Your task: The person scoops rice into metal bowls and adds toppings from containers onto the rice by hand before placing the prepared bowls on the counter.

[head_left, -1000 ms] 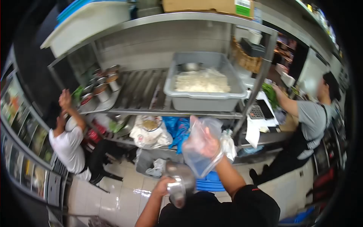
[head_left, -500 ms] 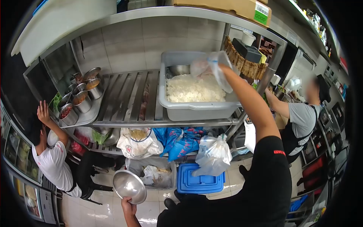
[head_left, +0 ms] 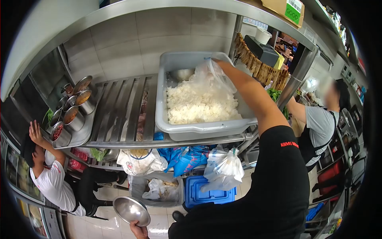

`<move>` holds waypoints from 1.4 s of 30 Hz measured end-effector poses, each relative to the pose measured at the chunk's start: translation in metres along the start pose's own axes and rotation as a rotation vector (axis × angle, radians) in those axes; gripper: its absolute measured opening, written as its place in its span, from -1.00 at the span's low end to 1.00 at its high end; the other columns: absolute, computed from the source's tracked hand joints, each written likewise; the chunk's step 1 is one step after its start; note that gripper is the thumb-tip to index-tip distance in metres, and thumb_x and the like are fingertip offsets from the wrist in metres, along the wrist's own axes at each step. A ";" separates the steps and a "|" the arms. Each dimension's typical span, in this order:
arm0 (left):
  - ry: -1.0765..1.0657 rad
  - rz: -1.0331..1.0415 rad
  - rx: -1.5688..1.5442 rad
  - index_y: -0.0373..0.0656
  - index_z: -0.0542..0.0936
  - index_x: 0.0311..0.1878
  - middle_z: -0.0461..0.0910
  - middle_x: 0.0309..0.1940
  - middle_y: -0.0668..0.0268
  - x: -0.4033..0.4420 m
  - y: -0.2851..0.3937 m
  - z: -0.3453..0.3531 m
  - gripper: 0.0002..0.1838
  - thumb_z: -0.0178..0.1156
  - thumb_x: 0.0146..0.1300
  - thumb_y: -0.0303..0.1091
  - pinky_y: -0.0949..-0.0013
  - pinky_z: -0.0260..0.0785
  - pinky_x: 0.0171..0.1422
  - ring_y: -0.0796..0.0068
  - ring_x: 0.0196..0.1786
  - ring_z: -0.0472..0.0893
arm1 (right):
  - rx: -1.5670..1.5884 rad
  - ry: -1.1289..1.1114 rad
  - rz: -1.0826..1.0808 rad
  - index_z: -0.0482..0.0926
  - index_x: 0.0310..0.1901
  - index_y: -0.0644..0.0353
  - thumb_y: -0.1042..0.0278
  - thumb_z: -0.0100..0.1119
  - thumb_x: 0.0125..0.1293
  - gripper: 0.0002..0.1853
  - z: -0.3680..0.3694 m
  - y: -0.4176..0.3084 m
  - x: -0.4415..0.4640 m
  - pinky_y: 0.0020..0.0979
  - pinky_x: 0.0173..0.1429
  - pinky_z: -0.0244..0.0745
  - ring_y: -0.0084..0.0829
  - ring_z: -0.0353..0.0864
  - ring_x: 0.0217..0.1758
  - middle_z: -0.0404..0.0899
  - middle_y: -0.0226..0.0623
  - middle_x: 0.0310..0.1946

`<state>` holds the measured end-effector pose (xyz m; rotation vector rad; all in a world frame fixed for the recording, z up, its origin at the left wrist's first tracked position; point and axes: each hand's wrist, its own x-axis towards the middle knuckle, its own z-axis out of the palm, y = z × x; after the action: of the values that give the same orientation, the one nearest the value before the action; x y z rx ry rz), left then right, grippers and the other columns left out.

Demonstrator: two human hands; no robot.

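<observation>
My left hand (head_left: 138, 229) grips the rim of a shiny metal mixing bowl (head_left: 129, 209), held low above the floor. The bowl is tilted, and its inside looks bare. My right hand (head_left: 203, 71) is over a large grey plastic tub (head_left: 169, 128), covered by a clear plastic bag (head_left: 217, 77) that hangs loosely around it. Its fingers are hidden by the bag, so their grip cannot be made out. White cooked rice (head_left: 199, 103) lies heaped in the tub under the bag. A second metal bowl (head_left: 183, 74) rests in the tub's far left corner.
Left of the tub runs a slatted metal shelf (head_left: 115, 107) with a tray of metal food pots (head_left: 75, 117). Beneath are blue bags (head_left: 185, 157), a tied white bag (head_left: 225, 165) and a blue lidded box (head_left: 209, 191). One person (head_left: 55, 183) sits left; another (head_left: 320, 123) stands right.
My right hand and the bag have moved left and down toward the rice. The view has shifted closer to the tub. My left hand still holds the bowl, now slightly lower in view.
</observation>
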<state>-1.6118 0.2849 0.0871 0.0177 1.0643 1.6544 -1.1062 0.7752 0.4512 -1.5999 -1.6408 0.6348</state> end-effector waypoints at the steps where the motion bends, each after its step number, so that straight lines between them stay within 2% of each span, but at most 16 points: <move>1: 0.008 0.015 -0.017 -0.26 0.39 0.07 0.47 0.00 0.19 0.005 0.001 0.004 -0.46 0.00 -0.11 -0.41 0.09 0.34 0.20 0.18 0.08 0.47 | 0.057 0.011 -0.019 0.42 0.08 0.20 0.33 0.14 0.20 -0.60 -0.009 -0.004 0.008 -0.57 -0.26 0.35 -0.52 0.48 -0.23 0.49 -0.27 -0.16; 11: -0.090 0.170 0.012 -0.32 0.36 0.11 0.45 0.02 0.16 0.018 0.061 0.087 -0.43 0.00 -0.09 -0.46 0.13 0.31 0.23 0.21 0.09 0.46 | 0.413 -0.031 -0.100 0.40 0.11 0.22 0.28 0.13 0.23 -0.57 -0.039 -0.020 0.055 -0.54 -0.17 0.34 -0.50 0.47 -0.16 0.47 -0.24 -0.10; 13: -0.175 0.229 0.042 -0.32 0.36 0.12 0.46 0.01 0.16 0.020 0.078 0.121 -0.44 -0.02 -0.09 -0.49 0.14 0.31 0.24 0.22 0.08 0.46 | 0.426 -0.059 -0.088 0.39 0.11 0.23 0.28 0.12 0.23 -0.57 -0.035 -0.017 0.051 -0.54 -0.16 0.34 -0.49 0.47 -0.15 0.47 -0.23 -0.09; 16: -0.294 0.269 0.085 -0.48 0.37 0.03 0.47 -0.03 0.13 0.022 0.103 0.173 -0.49 -0.03 -0.09 -0.52 0.18 0.33 0.21 0.24 0.05 0.48 | 0.472 -0.049 -0.100 0.38 0.12 0.23 0.26 0.12 0.24 -0.56 -0.039 -0.016 0.038 -0.53 -0.13 0.34 -0.48 0.46 -0.13 0.46 -0.22 -0.08; 17: -0.292 0.250 0.109 -0.46 0.39 0.01 0.48 -0.05 0.12 0.026 0.111 0.187 -0.51 -0.03 -0.10 -0.52 0.18 0.34 0.21 0.25 0.04 0.49 | 0.495 -0.028 -0.117 0.38 0.13 0.23 0.26 0.12 0.24 -0.56 -0.044 -0.018 0.032 -0.53 -0.12 0.33 -0.48 0.46 -0.12 0.46 -0.22 -0.07; 18: -0.327 0.281 0.120 -0.35 0.37 0.06 0.48 -0.03 0.17 0.030 0.117 0.204 -0.53 -0.01 0.00 -0.47 0.22 0.35 0.23 0.27 0.05 0.51 | 0.518 -0.009 -0.138 0.38 0.13 0.24 0.25 0.12 0.24 -0.55 -0.050 -0.024 0.025 -0.53 -0.11 0.33 -0.48 0.46 -0.12 0.46 -0.22 -0.07; 19: -0.339 0.295 0.114 -0.44 0.38 0.02 0.46 -0.03 0.12 0.033 0.125 0.223 -0.53 -0.02 -0.05 -0.51 0.13 0.35 0.21 0.23 0.04 0.50 | 0.543 0.001 -0.166 0.37 0.13 0.24 0.25 0.11 0.24 -0.55 -0.057 -0.033 0.019 -0.52 -0.10 0.33 -0.47 0.46 -0.11 0.46 -0.22 -0.06; 22: -0.542 0.378 0.068 -0.36 0.37 0.08 0.45 0.02 0.12 0.028 0.141 0.302 -0.59 -0.03 0.13 -0.46 0.15 0.29 0.27 0.23 0.10 0.48 | 0.557 0.010 -0.248 0.36 0.14 0.25 0.23 0.11 0.25 -0.54 -0.070 -0.066 -0.004 -0.52 -0.08 0.33 -0.47 0.45 -0.09 0.45 -0.21 -0.05; 25: -0.776 0.370 0.051 -0.33 0.38 0.08 0.48 0.01 0.14 0.052 0.142 0.376 -0.64 -0.04 0.23 -0.40 0.18 0.27 0.27 0.27 0.10 0.48 | 0.348 0.097 -0.208 0.36 0.15 0.25 0.22 0.11 0.25 -0.53 -0.072 -0.083 -0.020 -0.51 -0.05 0.33 -0.46 0.45 -0.07 0.45 -0.20 -0.03; 28: -0.862 0.224 0.041 -0.36 0.37 0.07 0.49 0.00 0.11 0.047 0.119 0.465 -0.62 -0.02 0.21 -0.37 0.15 0.39 0.17 0.24 0.06 0.52 | -0.261 0.289 0.049 0.35 0.16 0.26 0.20 0.10 0.26 -0.52 -0.077 -0.054 -0.026 -0.50 -0.03 0.32 -0.45 0.45 -0.05 0.44 -0.19 -0.02; 29: -0.901 0.184 0.092 -0.32 0.36 0.11 0.47 0.04 0.08 0.052 0.110 0.488 -0.59 -0.06 0.20 -0.36 0.03 0.35 0.21 0.18 0.09 0.50 | -0.458 0.260 0.156 0.35 0.16 0.26 0.20 0.10 0.26 -0.52 -0.073 -0.034 -0.033 -0.50 -0.02 0.32 -0.45 0.44 -0.05 0.44 -0.19 -0.01; 31: -0.896 0.234 0.213 -0.38 0.36 0.06 0.48 -0.03 0.07 0.060 0.087 0.524 -0.59 -0.05 0.17 -0.36 0.02 0.39 0.13 0.16 0.03 0.53 | -0.694 0.099 0.277 0.34 0.16 0.26 0.19 0.10 0.27 -0.51 -0.061 0.000 -0.046 -0.50 0.00 0.32 -0.44 0.44 -0.03 0.44 -0.18 0.00; 33: -0.823 0.425 0.373 -0.31 0.27 0.15 0.47 -0.04 0.02 0.075 0.064 0.553 -0.52 -0.10 0.13 -0.40 -0.03 0.49 -0.05 0.12 0.02 0.54 | -0.751 -0.115 0.289 0.33 0.17 0.27 0.18 0.09 0.27 -0.50 -0.044 0.025 -0.059 -0.49 0.02 0.32 -0.44 0.44 -0.02 0.43 -0.17 0.01; 35: -0.898 0.320 0.375 -0.19 -0.08 0.30 0.25 0.12 -0.08 0.079 0.052 0.567 -0.36 -0.15 0.12 -0.43 0.12 0.57 -0.22 0.03 0.01 0.51 | -0.708 -0.282 0.237 0.33 0.17 0.27 0.17 0.09 0.28 -0.49 -0.027 0.043 -0.068 -0.49 0.04 0.32 -0.43 0.44 -0.01 0.43 -0.17 0.02; 39: -0.877 0.309 0.371 -0.04 -0.15 0.34 0.19 0.16 -0.09 0.066 0.041 0.567 -0.32 -0.19 0.14 -0.43 -0.03 0.59 -0.18 -0.05 0.05 0.49 | -0.599 -0.414 0.123 0.32 0.19 0.28 0.15 0.08 0.28 -0.48 0.014 0.062 -0.074 -0.48 0.07 0.31 -0.42 0.43 0.02 0.42 -0.16 0.04; 42: -0.856 0.244 0.385 -0.04 -0.09 0.34 0.17 0.19 -0.05 0.061 0.046 0.564 -0.32 -0.16 0.12 -0.43 -0.05 0.54 -0.07 -0.06 0.10 0.44 | -0.562 -0.409 0.094 0.31 0.19 0.29 0.14 0.08 0.29 -0.47 0.031 0.061 -0.070 -0.47 0.10 0.31 -0.41 0.43 0.04 0.42 -0.15 0.05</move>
<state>-1.3829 0.6841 0.4217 1.0468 0.6956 1.3907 -1.0973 0.7173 0.3735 -2.0508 -2.1940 0.6092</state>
